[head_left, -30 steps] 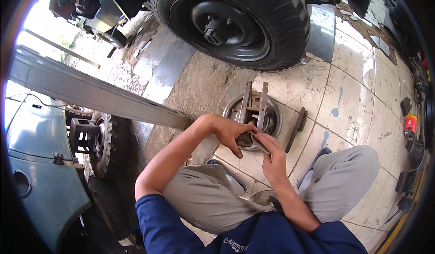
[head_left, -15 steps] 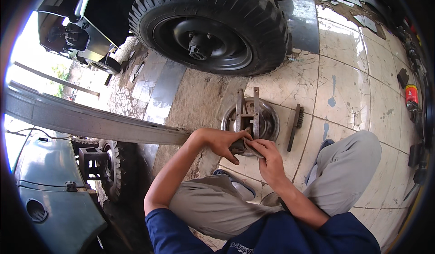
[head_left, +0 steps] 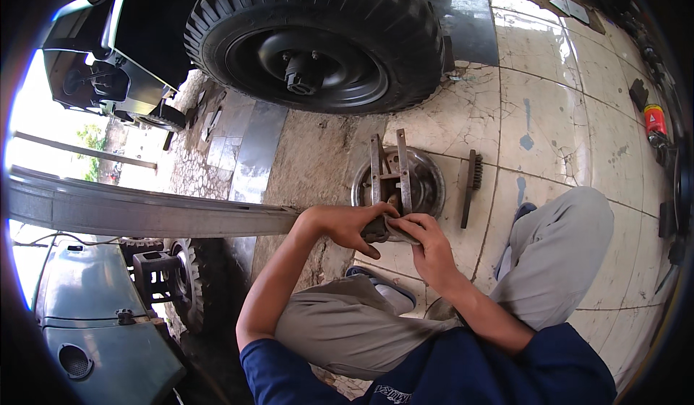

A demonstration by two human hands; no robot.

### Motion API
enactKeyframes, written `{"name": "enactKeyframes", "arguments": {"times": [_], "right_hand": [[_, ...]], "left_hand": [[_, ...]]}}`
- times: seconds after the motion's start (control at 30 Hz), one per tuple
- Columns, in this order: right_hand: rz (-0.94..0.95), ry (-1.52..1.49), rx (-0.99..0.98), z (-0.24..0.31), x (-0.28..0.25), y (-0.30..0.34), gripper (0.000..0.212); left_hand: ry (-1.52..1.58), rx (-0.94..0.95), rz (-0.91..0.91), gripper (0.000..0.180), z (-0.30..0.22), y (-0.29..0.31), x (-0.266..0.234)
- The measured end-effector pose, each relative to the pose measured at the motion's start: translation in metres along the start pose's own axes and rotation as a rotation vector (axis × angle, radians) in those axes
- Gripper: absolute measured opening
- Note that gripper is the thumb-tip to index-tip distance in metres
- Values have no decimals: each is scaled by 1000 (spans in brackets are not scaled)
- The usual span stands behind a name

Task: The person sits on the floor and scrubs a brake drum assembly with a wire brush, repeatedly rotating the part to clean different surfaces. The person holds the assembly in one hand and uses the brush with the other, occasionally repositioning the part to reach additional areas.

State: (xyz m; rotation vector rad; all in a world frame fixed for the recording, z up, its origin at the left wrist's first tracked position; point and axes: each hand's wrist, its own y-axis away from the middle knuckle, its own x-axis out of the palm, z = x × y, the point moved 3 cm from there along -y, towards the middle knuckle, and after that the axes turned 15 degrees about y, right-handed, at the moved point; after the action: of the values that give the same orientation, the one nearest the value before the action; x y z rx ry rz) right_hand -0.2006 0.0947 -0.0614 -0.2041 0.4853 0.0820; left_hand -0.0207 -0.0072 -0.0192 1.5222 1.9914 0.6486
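My left hand (head_left: 354, 227) curls around the near end of a worn metal part with two upright flat bars (head_left: 403, 177). Its thumb and forefinger are spread around the part. Against that same end, my right hand (head_left: 432, 250) pinches a thin, flat, grey-brown piece (head_left: 402, 233), whose kind I cannot make out. The barred part rests over a round, shiny metal dish (head_left: 432, 187) on the floor, between my feet and the big tyre. A wire brush (head_left: 471, 188) lies just right of the dish, bristles facing right.
A large vehicle tyre (head_left: 318, 80) stands at the far side. On the left, a long metal beam (head_left: 144, 206) reaches toward my left wrist, above a green vehicle body (head_left: 108, 347). A red can (head_left: 654, 119) and dark tools line the right edge. Tiled floor (head_left: 542, 145) extends rightward.
The whole view has shifted slightly. My right fingers have moved a little along the near end of the metal part; my left hand keeps its grip.
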Motion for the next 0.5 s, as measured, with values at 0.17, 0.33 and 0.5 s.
{"name": "enactKeyframes", "arguments": {"times": [0.17,0.33,0.5], "right_hand": [[-32,18,-44,6,-4,-2,60],[8,21,51,-7,5,2,58],[-12,-14,71,-12,8,2,58]], "left_hand": [[-49,-24,-20,94,-4,0,0],[-49,-71,-20,96,-5,2,1],[-43,-43,-15,95,-2,0,0]]}}
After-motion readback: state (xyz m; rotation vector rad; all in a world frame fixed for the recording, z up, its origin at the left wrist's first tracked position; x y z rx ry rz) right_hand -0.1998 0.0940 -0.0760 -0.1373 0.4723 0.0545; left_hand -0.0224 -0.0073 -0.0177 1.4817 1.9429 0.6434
